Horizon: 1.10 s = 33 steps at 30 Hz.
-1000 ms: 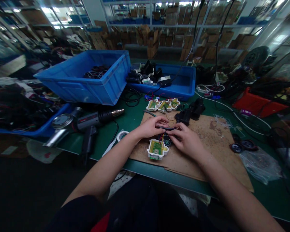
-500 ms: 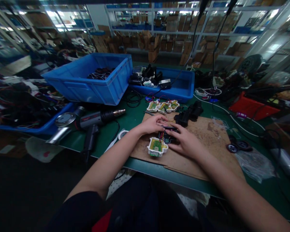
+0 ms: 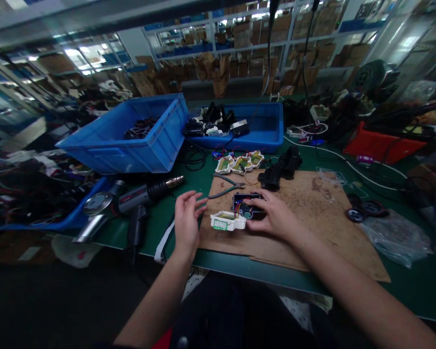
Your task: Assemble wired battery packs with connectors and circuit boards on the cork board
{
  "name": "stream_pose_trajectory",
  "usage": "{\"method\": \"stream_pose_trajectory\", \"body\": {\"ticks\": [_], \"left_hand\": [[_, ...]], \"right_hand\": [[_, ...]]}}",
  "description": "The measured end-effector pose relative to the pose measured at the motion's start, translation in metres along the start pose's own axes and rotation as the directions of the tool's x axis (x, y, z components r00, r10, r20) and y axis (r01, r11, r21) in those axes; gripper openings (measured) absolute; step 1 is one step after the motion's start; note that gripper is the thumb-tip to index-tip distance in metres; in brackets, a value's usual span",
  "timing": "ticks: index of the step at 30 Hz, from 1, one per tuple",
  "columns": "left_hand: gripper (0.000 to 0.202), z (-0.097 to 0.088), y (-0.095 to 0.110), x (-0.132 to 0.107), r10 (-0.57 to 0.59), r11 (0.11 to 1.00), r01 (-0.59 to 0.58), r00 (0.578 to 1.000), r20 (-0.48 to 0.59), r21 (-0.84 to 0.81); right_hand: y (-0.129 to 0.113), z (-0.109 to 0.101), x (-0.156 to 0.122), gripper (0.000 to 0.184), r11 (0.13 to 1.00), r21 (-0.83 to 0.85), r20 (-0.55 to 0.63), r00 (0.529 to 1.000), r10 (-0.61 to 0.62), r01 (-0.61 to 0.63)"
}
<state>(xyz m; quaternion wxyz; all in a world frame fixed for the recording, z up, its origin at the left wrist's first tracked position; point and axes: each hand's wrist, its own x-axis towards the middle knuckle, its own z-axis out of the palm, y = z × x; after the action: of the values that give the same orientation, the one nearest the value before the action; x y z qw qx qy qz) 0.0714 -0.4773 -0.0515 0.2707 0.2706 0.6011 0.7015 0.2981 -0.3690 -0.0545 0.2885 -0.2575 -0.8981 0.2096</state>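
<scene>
My right hand grips a black plastic housing from its right side, fingers and thumb around it. Coloured wires run from inside the housing to a white casing with a green circuit board, which is tilted up in front of it. To the left of that casing, my left hand is raised with its fingers apart and nothing in it. Green-handled pliers lie just behind, on the brown board.
Several similar white casings and black housings lie behind the board. Blue bins stand at the back left. On the left rests a heat gun; on the right are small wheels and a plastic bag.
My left hand has left the housing and moved left, opening. The white casing has tipped up, its edge now facing me. The pliers are now in plain sight. The view has shifted.
</scene>
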Motion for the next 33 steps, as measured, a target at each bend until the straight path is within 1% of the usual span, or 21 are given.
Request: {"method": "stream_pose_trajectory", "body": {"ticks": [1,2,3,4,5,6,8,9,12,14,16,19,22,23,24,25,27,28,30,31,33], "left_hand": [[0.031,-0.009,-0.001,-0.018,0.015,1.0,-0.014,0.999,-0.041,0.02],[0.032,-0.016,-0.003,-0.035,0.02,0.997,-0.017,0.999,-0.031,0.076],[0.035,-0.021,-0.005,-0.051,0.034,0.985,-0.035,0.999,0.009,0.17],[0.039,-0.024,-0.007,-0.066,0.045,0.96,-0.066,0.995,0.086,0.27],[0.048,-0.023,-0.008,-0.077,0.042,0.926,-0.1,0.985,0.165,0.363],[0.061,-0.021,-0.01,-0.085,0.051,0.888,-0.14,0.976,0.21,0.439],[0.082,-0.009,-0.012,-0.09,0.06,0.825,-0.193,0.964,0.258,0.531],[0.086,-0.001,-0.013,-0.089,0.072,0.807,-0.207,0.964,0.256,0.553],[0.086,0.022,-0.015,-0.077,0.117,0.786,-0.223,0.97,0.215,0.577],[0.088,0.032,-0.015,-0.068,0.166,0.779,-0.251,0.966,0.197,0.574],[0.091,0.036,-0.013,-0.059,0.215,0.774,-0.315,0.947,0.241,0.549],[0.09,0.033,-0.003,-0.04,0.245,0.731,-0.434,0.887,0.391,0.527],[0.089,0.029,0.012,-0.018,0.262,0.603,-0.562,0.81,0.524,0.567],[0.09,0.029,0.017,-0.012,0.261,0.565,-0.59,0.792,0.553,0.578],[0.091,0.029,0.022,-0.006,0.249,0.545,-0.602,0.781,0.573,0.584],[0.092,0.03,0.026,0.0,0.225,0.547,-0.601,0.777,0.588,0.584],[0.088,0.036,0.033,0.011,0.159,0.588,-0.585,0.76,0.63,0.558],[0.081,0.039,0.035,0.017,0.128,0.617,-0.579,0.743,0.657,0.534],[0.061,0.049,0.035,0.03,0.073,0.678,-0.556,0.702,0.708,0.481],[0.052,0.054,0.034,0.036,0.049,0.713,-0.532,0.687,0.725,0.456],[0.044,0.063,0.027,0.048,0.013,0.794,-0.457,0.671,0.742,0.4]], "right_hand": [[-0.001,0.0,0.002,0.05,1.0,-0.01,0.0,1.0,0.019,-0.019],[-0.001,-0.001,0.003,0.05,0.999,-0.019,0.002,0.999,0.038,-0.038],[-0.002,-0.001,0.004,0.049,0.998,-0.026,0.005,0.999,0.054,-0.054],[-0.003,-0.001,0.005,0.048,0.997,-0.033,0.006,0.998,0.067,-0.067],[-0.004,-0.001,0.006,0.048,0.996,-0.038,0.007,0.997,0.077,-0.077],[-0.005,-0.001,0.006,0.047,0.996,-0.041,0.005,0.997,0.081,-0.081],[-0.006,-0.001,0.005,0.047,0.996,-0.044,0.003,0.997,0.076,-0.075],[-0.006,-0.001,0.004,0.047,0.997,-0.045,0.003,0.998,0.067,-0.067],[-0.006,-0.002,0.001,0.051,0.998,-0.046,0.012,0.999,0.036,-0.036],[-0.005,-0.002,-0.001,0.053,0.999,-0.044,0.024,0.999,0.024,-0.023],[-0.003,-0.002,-0.002,0.053,0.999,-0.034,0.027,0.999,0.025,-0.024],[0.0,-0.001,-0.002,0.05,0.999,-0.009,0.005,0.999,0.04,-0.04],[0.003,0.0,-0.001,0.048,0.999,0.033,-0.01,0.999,0.042,-0.041],[0.004,0.0,0.0,0.047,0.998,0.049,-0.012,0.999,0.04,-0.039],[0.005,0.0,0.0,0.046,0.997,0.064,-0.015,0.999,0.038,-0.037],[0.006,0.0,0.001,0.045,0.997,0.075,-0.019,0.999,0.036,-0.034],[0.007,0.0,0.002,0.045,0.995,0.092,-0.018,0.999,0.036,-0.035],[0.007,0.0,0.002,0.044,0.994,0.099,-0.016,0.999,0.043,-0.042],[0.008,0.0,0.003,0.044,0.991,0.111,-0.011,0.997,0.071,-0.069],[0.008,0.001,0.003,0.044,0.99,0.116,-0.009,0.996,0.086,-0.084],[0.009,0.001,0.004,0.045,0.987,0.125,-0.016,0.994,0.104,-0.101]]}}
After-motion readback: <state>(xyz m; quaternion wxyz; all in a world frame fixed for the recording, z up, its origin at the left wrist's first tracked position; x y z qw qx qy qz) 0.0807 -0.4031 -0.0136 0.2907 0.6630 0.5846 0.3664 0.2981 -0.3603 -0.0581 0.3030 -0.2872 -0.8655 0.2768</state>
